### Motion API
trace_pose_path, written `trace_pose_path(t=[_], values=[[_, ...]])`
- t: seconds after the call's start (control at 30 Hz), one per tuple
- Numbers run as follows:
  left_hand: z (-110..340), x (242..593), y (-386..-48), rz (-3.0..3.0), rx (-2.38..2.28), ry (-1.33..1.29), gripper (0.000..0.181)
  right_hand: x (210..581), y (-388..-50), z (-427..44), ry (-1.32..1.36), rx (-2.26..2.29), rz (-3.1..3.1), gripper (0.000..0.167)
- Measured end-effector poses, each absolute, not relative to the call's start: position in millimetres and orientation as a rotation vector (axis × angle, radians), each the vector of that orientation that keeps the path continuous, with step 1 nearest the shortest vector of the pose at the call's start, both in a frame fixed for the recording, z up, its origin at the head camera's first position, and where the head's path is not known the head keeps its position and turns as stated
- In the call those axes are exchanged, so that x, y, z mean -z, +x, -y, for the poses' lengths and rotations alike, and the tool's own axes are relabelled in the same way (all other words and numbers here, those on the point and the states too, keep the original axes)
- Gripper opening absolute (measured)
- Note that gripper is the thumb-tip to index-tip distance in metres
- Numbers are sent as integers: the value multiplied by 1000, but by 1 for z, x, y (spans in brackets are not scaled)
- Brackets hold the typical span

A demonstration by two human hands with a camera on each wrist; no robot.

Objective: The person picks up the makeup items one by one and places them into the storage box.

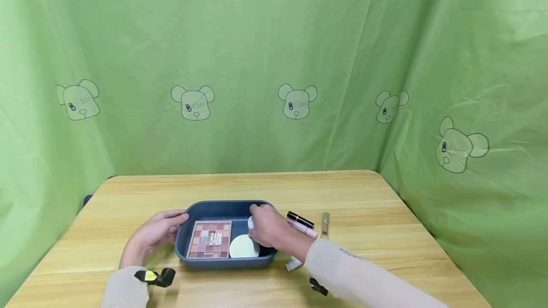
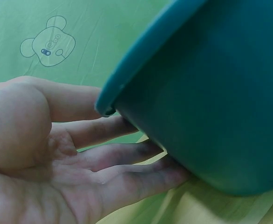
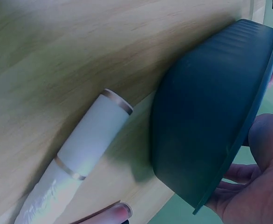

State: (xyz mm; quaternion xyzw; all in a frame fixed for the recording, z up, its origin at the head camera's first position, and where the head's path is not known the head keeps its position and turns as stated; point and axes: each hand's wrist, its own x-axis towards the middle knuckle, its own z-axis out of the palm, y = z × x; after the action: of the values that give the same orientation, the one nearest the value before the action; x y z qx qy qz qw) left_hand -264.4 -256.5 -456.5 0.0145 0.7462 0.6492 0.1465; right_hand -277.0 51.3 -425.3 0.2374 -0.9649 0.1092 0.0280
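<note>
Held the blue tray point(image 1: 227, 264) on the table point(image 1: 394, 241) by its left end with the left hand point(image 1: 158, 229), clamped between thumb over the rim and fingers against the outer wall, presumably against sliding; held the right hand point(image 1: 269, 226) inside the opposite end, fingers together on a mostly hidden white piece point(image 1: 250, 223); had the palette point(image 1: 209, 239) and white disc point(image 1: 244, 246) flat inside, probably for stability; had the black tube point(image 1: 300, 219) and pink tube point(image 1: 302, 227) just outside, perhaps for easy reach.

On my feed this is a curtained-off work spot: green cloth point(image 1: 244, 51) printed with bear heads point(image 1: 196, 103) fills the upper head view and both side edges, around a wood-grain table point(image 1: 364, 198) in the lower half. Which kind of room, I can't tell.
</note>
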Motion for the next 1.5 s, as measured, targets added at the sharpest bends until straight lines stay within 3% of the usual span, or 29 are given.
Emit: trace_pose_path(t=[0.57,1.0,1.1,1.3,1.5], values=[[259,456,-264,-2161,-1845,86,62,431,-280,-46,696,-337,3006,42],[258,458,-265,-2149,-1845,92,63,430,-275,-46,690,-327,3032,60],[258,457,-264,-2151,-1841,90,63,428,-274,-47,710,-328,3031,54],[259,457,-264,-2161,-1838,83,63,425,-272,-49,787,-269,3015,26],[260,457,-265,-2155,-1843,99,63,421,-267,-50,841,-237,2993,16]])
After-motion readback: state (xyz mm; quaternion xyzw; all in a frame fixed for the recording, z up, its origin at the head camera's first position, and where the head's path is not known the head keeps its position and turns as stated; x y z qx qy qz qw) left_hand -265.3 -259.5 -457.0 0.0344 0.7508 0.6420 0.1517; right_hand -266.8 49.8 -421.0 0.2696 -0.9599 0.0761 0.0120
